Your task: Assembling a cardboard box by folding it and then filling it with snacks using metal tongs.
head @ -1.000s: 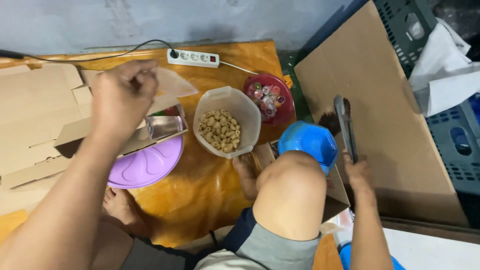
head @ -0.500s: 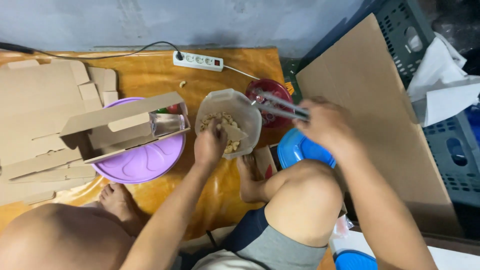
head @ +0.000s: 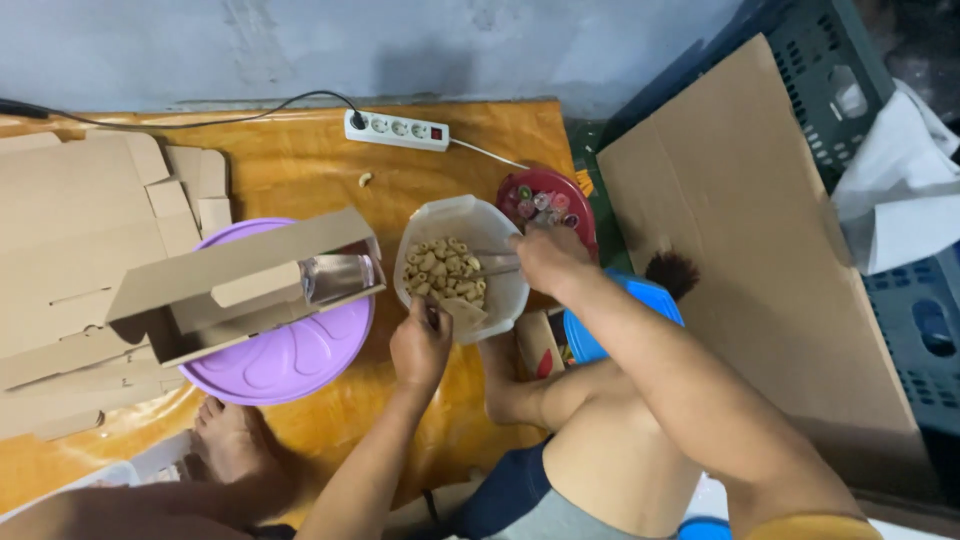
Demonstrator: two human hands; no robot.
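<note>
Two hands work at a white tub (head: 512, 225) of small tan snack pieces (head: 445, 270), set on the wooden floor between a purple lid (head: 280, 355) and a red bowl (head: 575, 195). Left hand (head: 420, 345) pinches the near rim; right hand (head: 548, 255) is clenched on metal tongs (head: 495, 263) dipped among the pieces. Pieces look light, dry and brittle, so best taken gently across the middle.

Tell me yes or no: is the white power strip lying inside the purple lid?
No, the white power strip lies on the wooden floor near the wall, well apart from the purple lid.
</note>
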